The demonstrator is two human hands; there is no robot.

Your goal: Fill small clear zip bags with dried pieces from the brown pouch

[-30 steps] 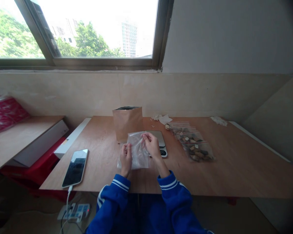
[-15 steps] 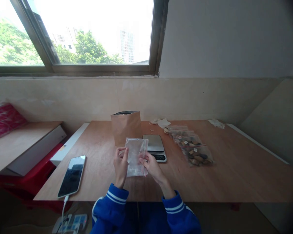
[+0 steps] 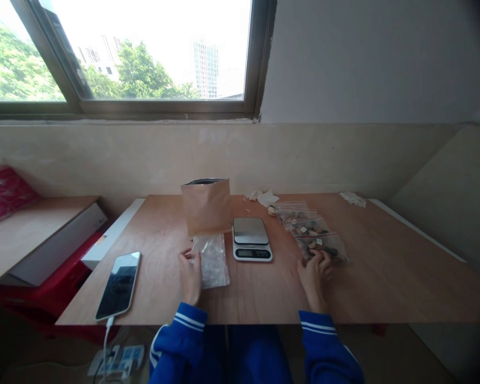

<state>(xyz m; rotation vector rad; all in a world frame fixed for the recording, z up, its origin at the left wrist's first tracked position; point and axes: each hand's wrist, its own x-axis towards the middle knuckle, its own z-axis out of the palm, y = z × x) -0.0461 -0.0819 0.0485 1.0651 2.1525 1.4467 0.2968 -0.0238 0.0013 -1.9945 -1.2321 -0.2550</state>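
Note:
My left hand (image 3: pixel 191 274) pinches the left edge of a clear, flat plastic bag (image 3: pixel 214 261), low over the table in front of a brown paper pouch (image 3: pixel 207 207) with an open top. My right hand (image 3: pixel 315 274) has its fingers bent on the front one of several zip bags (image 3: pixel 338 245) filled with dark and tan pieces; its fingertips partly hide that bag, and whether they grip it is unclear. Between the hands, a white kitchen scale (image 3: pixel 252 239) has a bare steel plate.
A phone (image 3: pixel 119 285) with a white charging cable (image 3: pixel 105 341) lies at the left of the wooden table (image 3: pixel 260 298). Crumpled tissue (image 3: pixel 266 198) is at the back, with more tissue (image 3: pixel 352 199) at the right. A power strip (image 3: pixel 118 361) sits below the table.
My right hand has let go of the clear bag and moved right to the filled bags. My left hand has lowered the clear bag leftwards, uncovering the scale's front.

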